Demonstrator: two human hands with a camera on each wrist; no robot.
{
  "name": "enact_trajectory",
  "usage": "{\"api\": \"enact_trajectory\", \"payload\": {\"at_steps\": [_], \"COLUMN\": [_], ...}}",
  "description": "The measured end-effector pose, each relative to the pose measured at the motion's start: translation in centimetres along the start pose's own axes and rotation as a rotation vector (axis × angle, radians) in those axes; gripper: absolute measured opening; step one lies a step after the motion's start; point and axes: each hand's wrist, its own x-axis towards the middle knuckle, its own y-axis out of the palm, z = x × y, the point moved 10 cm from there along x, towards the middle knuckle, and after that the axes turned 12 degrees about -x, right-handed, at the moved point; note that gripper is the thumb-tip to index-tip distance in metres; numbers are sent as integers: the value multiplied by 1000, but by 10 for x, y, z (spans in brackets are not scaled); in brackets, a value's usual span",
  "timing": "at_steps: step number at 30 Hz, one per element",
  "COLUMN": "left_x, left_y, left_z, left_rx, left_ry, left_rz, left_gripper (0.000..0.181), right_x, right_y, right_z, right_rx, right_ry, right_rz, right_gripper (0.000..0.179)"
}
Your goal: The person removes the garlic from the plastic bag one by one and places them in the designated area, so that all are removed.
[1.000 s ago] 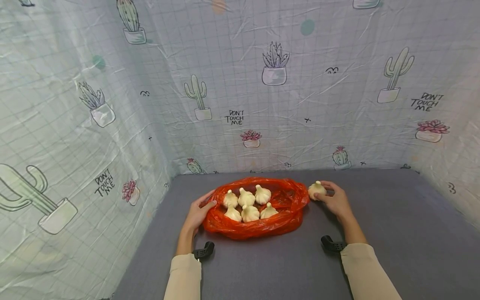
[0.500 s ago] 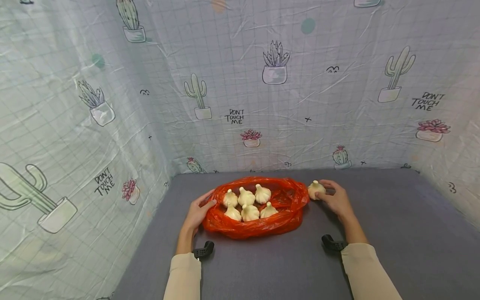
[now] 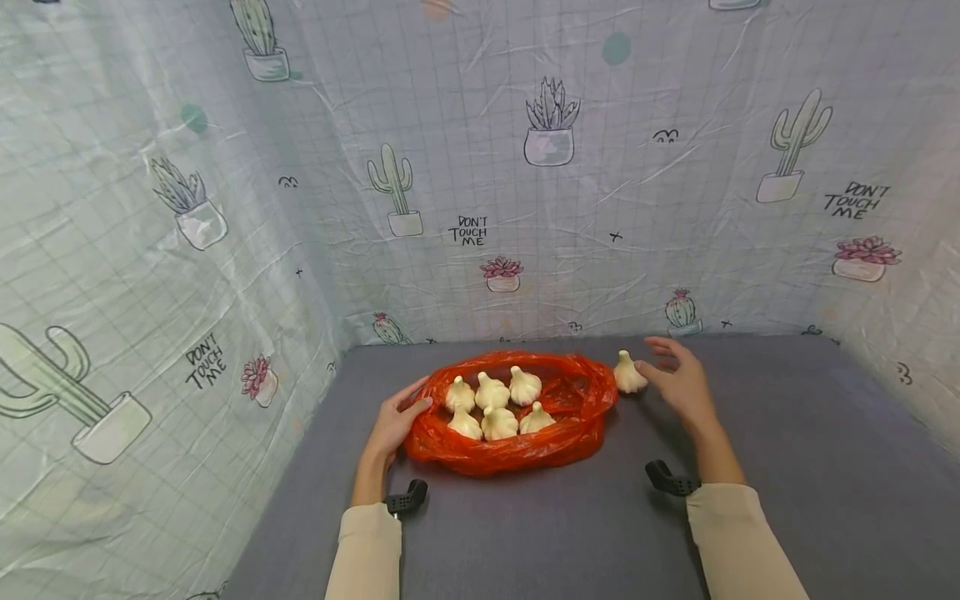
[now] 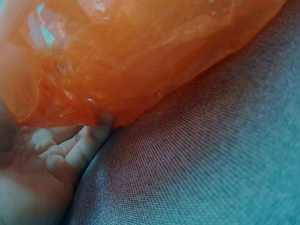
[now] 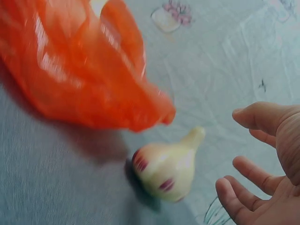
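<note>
A red plastic bag (image 3: 510,460) lies with its mouth spread wide, and several garlic bulbs (image 3: 492,392) sit inside. My left hand (image 3: 392,427) holds the bag's left side, its thumb over the rim. In the left wrist view the fingers (image 4: 84,147) reach up against the thin plastic, partly hidden by it. Just right of the bag a single garlic bulb (image 3: 628,375) rests on the table, stem up; purple marks show on this bulb (image 5: 166,173) in the right wrist view. Beside it my right hand (image 3: 684,393) hovers with fingers spread, apart from the bulb and holding nothing.
The grey cloth-covered table (image 3: 540,542) runs back to a hanging sheet (image 3: 615,192) printed with cacti, which also closes off the left side. Dark wrist devices (image 3: 671,480) sit on both forearms.
My right hand has let go of the single garlic bulb and drawn slightly up and to the right. The bulb now stands more upright beside the bag. My left hand stays put.
</note>
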Motion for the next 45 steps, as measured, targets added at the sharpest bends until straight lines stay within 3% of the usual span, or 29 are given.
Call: {"api": "enact_trajectory", "payload": {"at_steps": [4, 9, 20, 25, 31, 45], "left_x": [1, -1, 16, 17, 16, 17], "left_y": [-1, -1, -9, -11, -10, -12], "left_z": [0, -1, 22, 24, 24, 25], "left_rx": [2, 10, 2, 7, 9, 19], "left_ry": [0, -2, 6, 20, 34, 45], "left_rz": [-3, -2, -23, -38, -30, -42], "left_gripper": [49, 50, 49, 49, 48, 47], "right_x": [-2, -5, -16, -26, -36, -52], "right_y": [-2, 8, 67, 95, 119, 144], "right_z": [22, 44, 85, 98, 104, 97], "right_rx": [-3, 19, 45, 82, 67, -105], "right_ry": [-47, -89, -245, -324, -385, -424], "right_rz": [-11, 50, 225, 313, 401, 561], "right_gripper": [56, 57, 50, 51, 54, 46]}}
